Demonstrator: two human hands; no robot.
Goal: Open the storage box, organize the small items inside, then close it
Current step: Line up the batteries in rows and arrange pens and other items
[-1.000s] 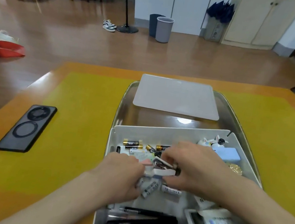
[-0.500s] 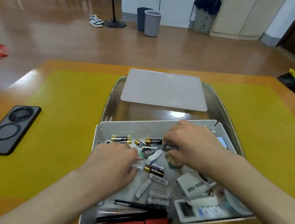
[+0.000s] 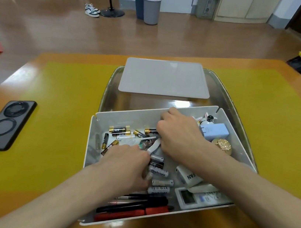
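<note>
White rectangular plastic storage box [image 3: 91, 144] sits open on the yellow-and-orange tabletop [image 3: 60, 101], near its front edge and about mid-width; its flat grey lid [image 3: 165, 77] lies detached just behind it, toward the far edge, resting on a clear tray-like cover [image 3: 224, 91]. Left hand [image 3: 125, 166] is palm-down inside the box, left-centre, fingers curled over loose batteries, grip hidden, cannot tell if clamped on anything. Right hand [image 3: 178, 135] is palm-down near the box's back wall, fingers bent together over the black-and-gold batteries [image 3: 119, 130]; what it holds, if anything, cannot be told. White cylindrical batteries [image 3: 161, 183] lie in the box middle, just right of the left hand. Black and red pens [image 3: 132, 208] lie along the front wall. White fan unit marked FAN [image 3: 188, 176] and a small white display device [image 3: 187, 198] sit at the front right corner. Pale blue plug adapter [image 3: 215, 131] and round gold ornament [image 3: 221, 146] sit at the back right corner. Black smartphone [image 3: 5, 125] lies face-down near the tabletop's left edge, well apart from the box.
</note>
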